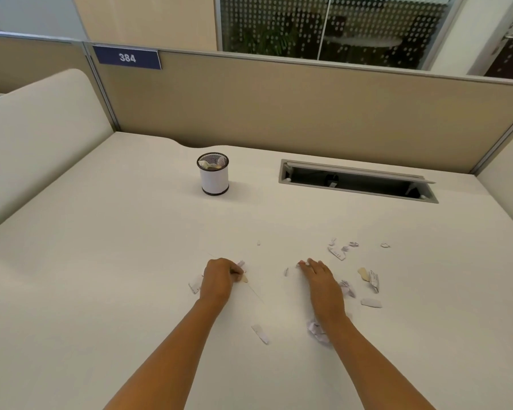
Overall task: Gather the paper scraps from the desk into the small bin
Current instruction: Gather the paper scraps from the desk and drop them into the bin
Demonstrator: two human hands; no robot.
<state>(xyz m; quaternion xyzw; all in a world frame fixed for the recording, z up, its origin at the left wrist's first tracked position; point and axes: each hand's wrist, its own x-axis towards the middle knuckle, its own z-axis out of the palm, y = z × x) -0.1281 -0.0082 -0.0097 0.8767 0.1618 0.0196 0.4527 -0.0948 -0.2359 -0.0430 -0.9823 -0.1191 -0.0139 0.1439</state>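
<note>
Left hand: the left hand (218, 278) rests on the table (116, 261) with its fingers curled together, pinching a few paper scraps (243, 271), some white and one tan; another scrap (195, 284) pokes out from under it at 9 o'clock.
Right hand: the right hand (320, 276) lies flat, palm down, fingers pressed side by side, its fingertips touching a small scrap (299, 264) at 11 o'clock.
Loose scraps: a cluster (339, 250) lies at 1 o'clock from the right hand, a tan piece and a printed piece (369, 278) at 3 o'clock, a white strip (371, 303) at 4 o'clock, a crumpled wad (317, 331) beside the right forearm, and a torn strip (260, 333) between the two forearms.
Small bin: a white cylinder with a black mesh rim (213, 173) stands upright at 12 o'clock from the left hand, well apart, with paper already inside.
Cable hatch: an open slot (356, 180) in the table sits at 3 o'clock from the bin.
Partition: a beige divider (279, 105) carries a blue plate reading 384 (127, 57).
</note>
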